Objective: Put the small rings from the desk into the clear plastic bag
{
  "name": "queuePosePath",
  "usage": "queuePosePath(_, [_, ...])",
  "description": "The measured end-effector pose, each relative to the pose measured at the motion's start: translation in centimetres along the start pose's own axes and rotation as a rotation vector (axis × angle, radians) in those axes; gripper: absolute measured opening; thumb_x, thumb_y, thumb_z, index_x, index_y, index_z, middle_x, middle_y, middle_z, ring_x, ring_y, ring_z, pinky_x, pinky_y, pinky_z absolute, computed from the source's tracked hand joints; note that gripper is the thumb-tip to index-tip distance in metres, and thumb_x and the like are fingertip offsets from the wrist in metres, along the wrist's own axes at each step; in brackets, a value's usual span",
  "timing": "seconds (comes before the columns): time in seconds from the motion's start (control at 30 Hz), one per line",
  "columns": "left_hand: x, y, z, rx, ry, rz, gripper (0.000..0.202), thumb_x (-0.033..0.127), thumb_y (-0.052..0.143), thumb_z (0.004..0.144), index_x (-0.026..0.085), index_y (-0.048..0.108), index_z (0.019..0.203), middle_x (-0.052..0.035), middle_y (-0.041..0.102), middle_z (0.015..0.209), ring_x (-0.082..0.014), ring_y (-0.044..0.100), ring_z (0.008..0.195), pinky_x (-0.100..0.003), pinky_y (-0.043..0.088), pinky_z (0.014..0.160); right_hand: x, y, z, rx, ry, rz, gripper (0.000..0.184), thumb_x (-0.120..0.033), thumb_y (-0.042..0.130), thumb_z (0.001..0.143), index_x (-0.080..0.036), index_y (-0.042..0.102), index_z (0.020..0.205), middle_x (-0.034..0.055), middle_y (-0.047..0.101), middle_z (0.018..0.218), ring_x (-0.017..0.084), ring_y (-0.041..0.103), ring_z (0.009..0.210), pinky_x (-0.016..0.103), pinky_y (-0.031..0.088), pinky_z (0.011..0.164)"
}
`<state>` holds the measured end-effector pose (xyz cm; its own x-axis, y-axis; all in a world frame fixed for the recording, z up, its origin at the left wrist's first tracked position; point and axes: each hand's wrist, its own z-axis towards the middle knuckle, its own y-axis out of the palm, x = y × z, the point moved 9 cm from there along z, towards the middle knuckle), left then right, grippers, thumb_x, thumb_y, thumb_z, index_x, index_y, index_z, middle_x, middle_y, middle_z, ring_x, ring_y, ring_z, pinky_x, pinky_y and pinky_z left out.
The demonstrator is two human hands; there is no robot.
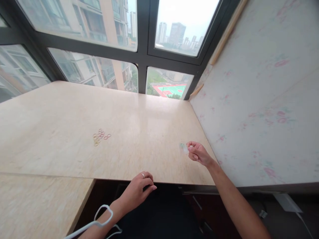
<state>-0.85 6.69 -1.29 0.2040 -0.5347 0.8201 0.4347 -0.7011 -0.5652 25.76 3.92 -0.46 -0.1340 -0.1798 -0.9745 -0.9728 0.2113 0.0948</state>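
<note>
My right hand (198, 153) is held over the right part of the marble-patterned counter, thumb and fingers pinched on the edge of a small clear plastic bag (183, 148). Greenish marks run along the bag's top. My left hand (140, 187) is at the counter's front edge, loosely curled, with a gap between thumb and fingers and nothing visible in it. One of its fingers wears a ring (143, 175). Left of centre on the counter lies a loose cluster of small thin rings (99, 136), reddish and yellowish, well away from both hands.
The pale counter (139, 139) reaches back to a dark-framed window (143, 56). On the right stands a wall (261, 109) with floral wallpaper. A white cord (86, 226) loops by my left wrist. Below the front edge is a dark recess.
</note>
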Motion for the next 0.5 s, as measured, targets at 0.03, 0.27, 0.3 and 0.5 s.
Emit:
queuePosePath(0.03, [-0.1,0.1,0.0,-0.002,-0.011,0.009,0.019,0.027,0.056,0.09,0.018,0.063,0.075,-0.005,0.062,0.09,-0.017,0.058,0.085,-0.03,0.046,0.078,-0.3,-1.4,-0.4,0.054,-0.016,-0.027,0.033,-0.043,0.069,0.074,-0.02,0.049,0.086,-0.0145,0.037,0.036,0.003,0.022,0.028,0.017,0.014,0.034])
queuePosePath(0.27, [-0.2,0.3,0.5,-0.011,-0.043,0.067,0.023,0.028,0.053,0.091,0.018,0.061,0.071,-0.0049,0.061,0.089,-0.0173,0.058,0.082,-0.03,0.046,0.076,-0.9,-6.7,-1.0,0.316,-0.112,-0.318,0.032,-0.046,0.063,0.078,-0.018,0.052,0.09,-0.0082,0.051,0.045,0.007,0.038,0.035,0.018,0.028,0.034])
queuePosePath(0.3, [-0.2,0.3,0.6,-0.006,-0.053,0.069,0.024,0.029,0.053,0.091,0.018,0.061,0.071,-0.0048,0.061,0.088,-0.0175,0.058,0.082,-0.03,0.046,0.076,-0.8,-6.7,-0.7,0.312,-0.11,-0.387,0.031,-0.046,0.061,0.079,-0.018,0.053,0.09,-0.0073,0.052,0.046,0.007,0.04,0.035,0.018,0.03,0.034])
queuePosePath(0.5, [-0.1,0.2,0.8,0.121,-0.148,0.043,0.029,0.033,0.049,0.093,0.02,0.062,0.071,-0.0048,0.061,0.086,-0.0188,0.059,0.082,-0.032,0.046,0.076,-0.5,-7.8,-0.2,0.38,-0.126,-0.592,0.031,-0.044,0.055,0.081,-0.017,0.055,0.097,-0.0066,0.053,0.051,0.008,0.042,0.036,0.019,0.032,0.035])
